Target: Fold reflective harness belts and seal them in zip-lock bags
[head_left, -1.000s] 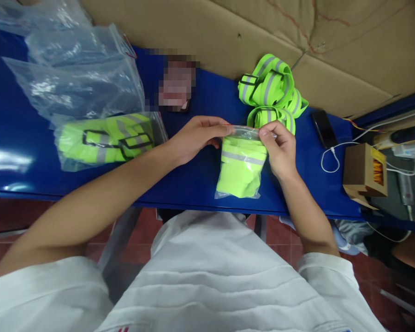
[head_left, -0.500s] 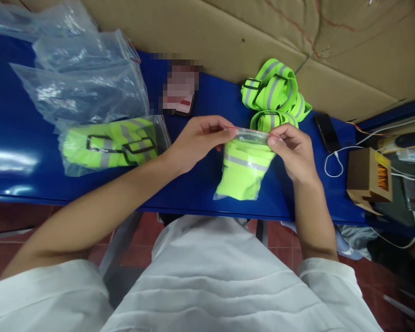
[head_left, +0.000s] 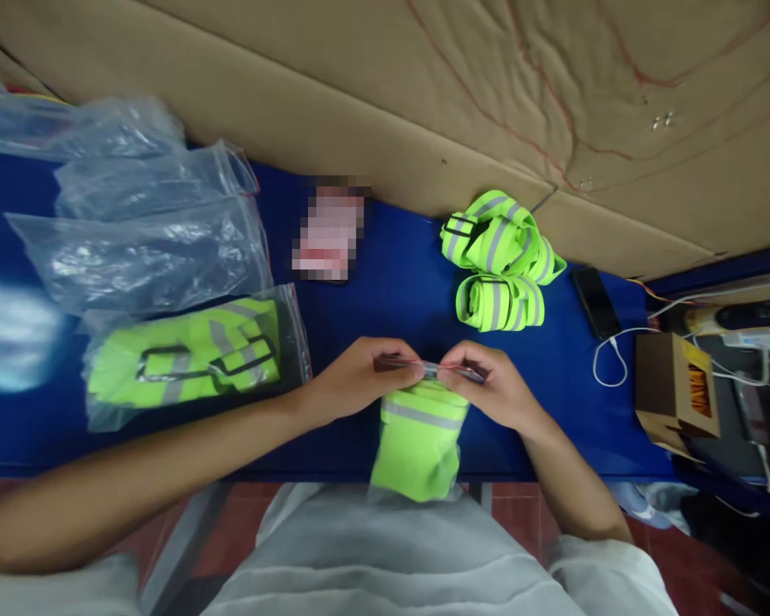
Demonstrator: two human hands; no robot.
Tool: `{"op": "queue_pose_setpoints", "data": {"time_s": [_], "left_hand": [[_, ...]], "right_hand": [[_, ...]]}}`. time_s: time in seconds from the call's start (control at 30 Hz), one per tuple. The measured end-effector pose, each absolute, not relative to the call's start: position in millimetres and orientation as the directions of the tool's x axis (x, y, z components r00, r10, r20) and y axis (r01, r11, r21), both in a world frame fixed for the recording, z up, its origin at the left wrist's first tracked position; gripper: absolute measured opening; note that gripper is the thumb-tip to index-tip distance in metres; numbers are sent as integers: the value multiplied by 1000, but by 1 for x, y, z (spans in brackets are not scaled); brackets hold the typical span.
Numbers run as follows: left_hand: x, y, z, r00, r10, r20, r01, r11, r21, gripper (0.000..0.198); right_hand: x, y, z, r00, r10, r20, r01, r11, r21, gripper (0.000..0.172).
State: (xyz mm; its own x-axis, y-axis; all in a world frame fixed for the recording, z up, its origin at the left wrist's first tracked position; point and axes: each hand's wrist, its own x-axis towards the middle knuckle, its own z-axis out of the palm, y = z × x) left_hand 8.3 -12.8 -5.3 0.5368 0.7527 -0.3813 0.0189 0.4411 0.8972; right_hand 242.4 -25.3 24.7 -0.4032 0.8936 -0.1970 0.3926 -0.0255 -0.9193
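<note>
A clear zip bag (head_left: pixel 420 438) with a folded neon-yellow reflective strap inside hangs from my two hands near the table's front edge. My left hand (head_left: pixel 369 376) pinches the left part of the bag's red-lined top. My right hand (head_left: pixel 491 382) pinches the same top just beside it, the thumbs close together. To the left lies another bagged neon strap (head_left: pixel 186 355) with black buckles. Loose rolled neon straps (head_left: pixel 497 257) with grey stripes sit beyond my hands, against the cardboard.
Empty clear bags (head_left: pixel 154 248) lie at the left on the blue table (head_left: pixel 385 308). A phone with a blurred screen (head_left: pixel 329 231) is behind my left hand. At the right are a black phone (head_left: pixel 595 304), a white cable (head_left: pixel 619 364) and a small cardboard box (head_left: pixel 671 389). Cardboard sheeting (head_left: pixel 359 111) lines the back.
My hands have come closer together along the bag's top, and the bag now hangs nearer to me, over the table's edge. The camera view has tilted upward.
</note>
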Motion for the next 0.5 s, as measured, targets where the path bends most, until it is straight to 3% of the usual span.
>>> {"op": "queue_pose_setpoints", "data": {"time_s": [0.2, 0.5], "left_hand": [[6, -15, -6, 545, 755, -364, 68, 394, 917, 33], [8, -17, 1, 507, 784, -357, 0, 414, 910, 29]], "right_hand": [[242, -23, 20, -402, 884, -238, 414, -57, -908, 15], [235, -24, 22, -402, 899, -175, 402, 1, -916, 14]]}}
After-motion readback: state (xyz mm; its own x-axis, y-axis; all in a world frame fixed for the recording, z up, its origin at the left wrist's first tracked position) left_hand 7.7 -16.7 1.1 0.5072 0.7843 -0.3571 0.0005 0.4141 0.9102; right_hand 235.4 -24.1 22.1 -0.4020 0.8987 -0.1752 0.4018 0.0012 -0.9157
